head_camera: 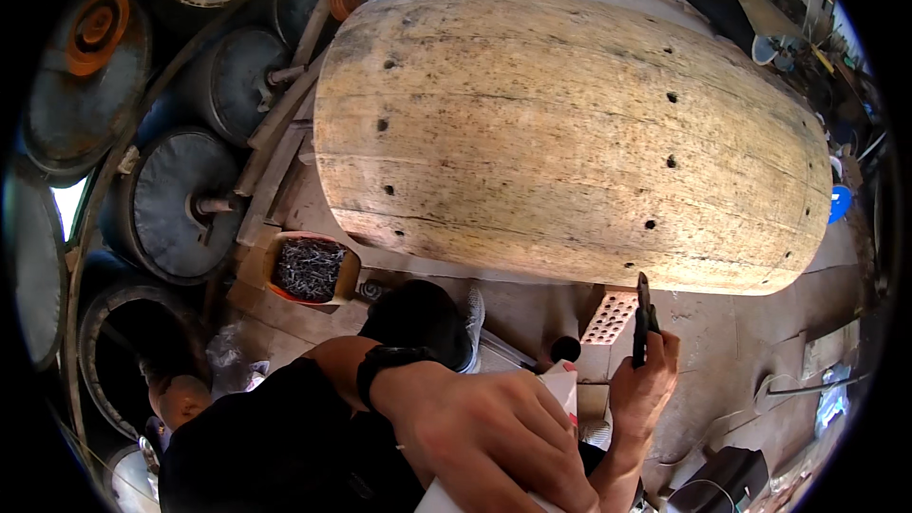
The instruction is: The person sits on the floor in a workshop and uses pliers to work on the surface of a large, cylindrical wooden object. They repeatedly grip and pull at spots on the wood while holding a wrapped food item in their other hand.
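A large drum-shaped wooden surface (527,142) made of curved planks, with dark holes in rows, lies across the view in front of me. My right hand (645,377), at the lower right, is closed around a dark hand tool (643,320); its narrow tip points up beside a hole at the near lower edge. The tool's exact kind cannot be told. Close to the camera, my left hand (491,427) has its fingers bent down over a white object with red marks (563,388), perhaps a bag or box. The fingertips are hidden, so its grip is unclear.
A cut plastic container (350,272) full of nails or similar metal pieces stands left on the floor. Several metal drums (182,203) and wooden beams (274,157) line the left side. A perforated brick (610,317) sits under the near edge. A dark box-like object (727,481) lies lower right.
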A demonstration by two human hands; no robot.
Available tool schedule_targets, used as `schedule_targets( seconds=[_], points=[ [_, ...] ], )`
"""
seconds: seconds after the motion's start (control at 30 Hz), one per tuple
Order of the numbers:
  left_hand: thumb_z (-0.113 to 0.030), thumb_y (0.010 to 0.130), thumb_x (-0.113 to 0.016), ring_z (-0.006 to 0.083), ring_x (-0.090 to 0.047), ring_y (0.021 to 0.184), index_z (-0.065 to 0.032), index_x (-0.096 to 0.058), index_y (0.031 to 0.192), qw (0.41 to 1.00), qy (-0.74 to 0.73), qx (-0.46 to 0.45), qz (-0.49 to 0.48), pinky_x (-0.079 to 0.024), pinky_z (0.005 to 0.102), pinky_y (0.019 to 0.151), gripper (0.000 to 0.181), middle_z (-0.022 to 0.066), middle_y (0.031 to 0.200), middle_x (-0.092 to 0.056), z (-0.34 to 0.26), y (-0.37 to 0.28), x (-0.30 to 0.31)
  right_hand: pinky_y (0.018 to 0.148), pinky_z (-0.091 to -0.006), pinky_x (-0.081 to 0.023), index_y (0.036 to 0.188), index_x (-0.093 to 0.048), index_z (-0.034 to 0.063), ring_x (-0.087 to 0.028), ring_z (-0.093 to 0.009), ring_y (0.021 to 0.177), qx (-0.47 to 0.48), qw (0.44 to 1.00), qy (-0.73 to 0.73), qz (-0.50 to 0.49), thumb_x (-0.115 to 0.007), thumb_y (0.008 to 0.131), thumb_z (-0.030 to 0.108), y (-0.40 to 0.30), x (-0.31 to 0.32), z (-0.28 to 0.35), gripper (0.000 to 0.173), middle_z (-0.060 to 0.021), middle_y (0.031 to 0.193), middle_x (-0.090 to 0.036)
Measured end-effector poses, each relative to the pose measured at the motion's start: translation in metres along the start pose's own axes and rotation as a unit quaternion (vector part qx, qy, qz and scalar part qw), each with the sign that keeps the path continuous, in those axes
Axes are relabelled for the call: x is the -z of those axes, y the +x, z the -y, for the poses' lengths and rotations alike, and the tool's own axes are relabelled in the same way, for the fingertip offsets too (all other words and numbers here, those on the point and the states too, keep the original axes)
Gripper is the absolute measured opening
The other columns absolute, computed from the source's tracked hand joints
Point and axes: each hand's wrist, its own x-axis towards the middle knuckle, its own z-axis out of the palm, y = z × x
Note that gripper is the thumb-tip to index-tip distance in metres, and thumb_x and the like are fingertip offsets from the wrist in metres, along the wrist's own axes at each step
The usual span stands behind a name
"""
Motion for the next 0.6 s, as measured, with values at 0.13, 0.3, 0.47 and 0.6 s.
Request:
schedule_targets(
  seconds=[0.13, 0.3, 0.47, 0.6],
  points=[
    [-0.021, 0.104, -0.059, 0.0317, -0.074, 0.092, 0.0039, -0.068, 0.129, 0.990, -0.004, 0.096, 0.103, -0.059, 0.0363, 0.076, 0.037, 0.0221, 0.112, -0.072, -0.004, -0.008, 0.025, 0.084, -0.0520, -0.050, 0.102, -0.064, -0.0029, -0.062, -0.046, 0.098, 0.017, 1.000, 0.002, -0.011, -0.056, 0.070, -0.011, 0.001, 0.001, -0.001, 0.034, -0.0211, 0.107, -0.062],
    [-0.015, 0.102, -0.063, 0.0286, -0.076, 0.086, 0.0022, -0.074, 0.118, 0.990, -0.010, 0.097, 0.101, -0.059, 0.0327, 0.069, 0.025, 0.0201, 0.104, -0.075, 0.012, -0.001, 0.018, 0.086, -0.0509, -0.051, 0.106, -0.067, -0.0008, -0.061, -0.044, 0.100, 0.011, 1.000, 0.021, 0.004, -0.059, 0.070, -0.011, 0.004, 0.001, 0.003, 0.038, -0.0197, 0.109, -0.062],
    [-0.021, 0.105, -0.058, 0.0351, -0.075, 0.096, 0.0068, -0.071, 0.122, 0.960, -0.069, 0.222, 0.159, -0.060, 0.0394, 0.078, 0.035, 0.0259, 0.112, -0.072, 0.014, -0.010, 0.022, 0.087, -0.0502, -0.053, 0.099, -0.066, 0.0029, -0.061, -0.041, 0.101, 0.010, 1.000, 0.012, 0.008, -0.065, 0.072, -0.003, 0.004, -0.004, 0.000, 0.028, -0.0184, 0.109, -0.061],
    [-0.017, 0.101, -0.062, 0.0374, -0.077, 0.097, 0.0089, -0.073, 0.114, 0.936, -0.097, 0.294, 0.165, -0.063, 0.0421, 0.081, 0.031, 0.0298, 0.109, -0.073, 0.023, -0.013, 0.017, 0.085, -0.0491, -0.054, 0.099, -0.067, 0.0024, -0.063, -0.041, 0.100, -0.011, 1.000, 0.006, 0.011, -0.062, 0.071, -0.009, 0.005, -0.004, 0.001, 0.031, -0.0181, 0.112, -0.062]
  ],
)
